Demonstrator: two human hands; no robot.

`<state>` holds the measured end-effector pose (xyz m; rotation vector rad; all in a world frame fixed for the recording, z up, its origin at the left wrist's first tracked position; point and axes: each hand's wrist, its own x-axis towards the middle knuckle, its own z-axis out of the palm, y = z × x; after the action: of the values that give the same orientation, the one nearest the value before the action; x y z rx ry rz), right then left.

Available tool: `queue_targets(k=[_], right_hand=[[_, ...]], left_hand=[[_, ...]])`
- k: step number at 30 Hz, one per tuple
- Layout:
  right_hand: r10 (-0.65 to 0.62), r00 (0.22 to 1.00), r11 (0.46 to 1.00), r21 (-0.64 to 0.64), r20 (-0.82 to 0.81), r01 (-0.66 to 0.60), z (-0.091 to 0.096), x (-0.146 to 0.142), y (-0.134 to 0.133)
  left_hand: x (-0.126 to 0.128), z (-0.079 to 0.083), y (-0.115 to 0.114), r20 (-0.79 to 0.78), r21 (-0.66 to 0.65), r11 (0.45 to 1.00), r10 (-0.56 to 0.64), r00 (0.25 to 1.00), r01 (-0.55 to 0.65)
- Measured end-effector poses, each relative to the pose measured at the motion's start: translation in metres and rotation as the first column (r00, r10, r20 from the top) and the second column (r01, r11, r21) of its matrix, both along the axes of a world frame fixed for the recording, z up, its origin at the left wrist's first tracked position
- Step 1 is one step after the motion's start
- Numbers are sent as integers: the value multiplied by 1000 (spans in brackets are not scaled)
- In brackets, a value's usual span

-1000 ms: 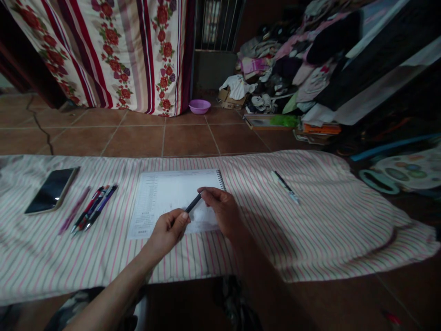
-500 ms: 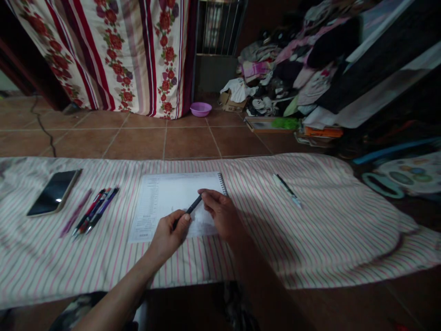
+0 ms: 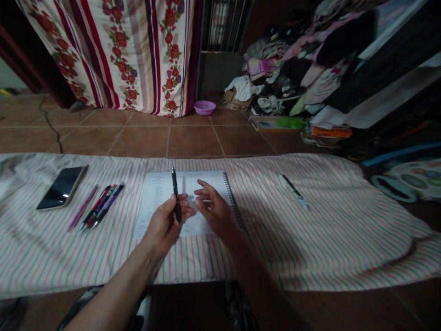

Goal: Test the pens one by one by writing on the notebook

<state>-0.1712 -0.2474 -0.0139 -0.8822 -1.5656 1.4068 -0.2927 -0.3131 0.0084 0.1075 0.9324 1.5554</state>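
Observation:
My left hand [image 3: 165, 223] is closed round a dark pen [image 3: 176, 193], which stands almost upright over a spiral notebook [image 3: 165, 191] open on a striped cloth [image 3: 310, 239]. My right hand [image 3: 212, 209] hovers just right of the pen with its fingers spread, holding nothing. Left of the notebook lie several pens [image 3: 101, 211] side by side, and further left a dark phone [image 3: 62, 187]. One more pen [image 3: 294, 191] lies alone on the cloth to the right.
Brown floor tiles [image 3: 193, 140] stretch beyond the cloth. A flowered striped curtain [image 3: 131, 50] hangs at the back, with a purple bowl [image 3: 204, 107] beside it. A heap of clothes and boxes [image 3: 292, 78] fills the back right. A colourful mat [image 3: 413, 179] lies at the far right.
Both hands held the pen slanted between them. The right hand has let go and opened, and the left hand has turned the pen upright.

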Motion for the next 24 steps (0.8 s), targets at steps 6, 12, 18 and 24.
queue_targets(k=[6,12,18,24], right_hand=[[342,933,932,-84,-109,-351,6,-5,-9],[391,888,897,-114,-242,-426,5,-16,-13],[364,904,920,-64,-224,-386,5,-25,-15],[343,911,917,-129,-230,-377,5,-28,-17]], left_hand=[[-12,2,12,352,-42,982,188,917,-186],[-14,3,13,510,-43,971,223,831,-234],[-16,5,15,541,-57,972,223,811,-230],[-16,3,10,539,18,986,130,832,-166]])
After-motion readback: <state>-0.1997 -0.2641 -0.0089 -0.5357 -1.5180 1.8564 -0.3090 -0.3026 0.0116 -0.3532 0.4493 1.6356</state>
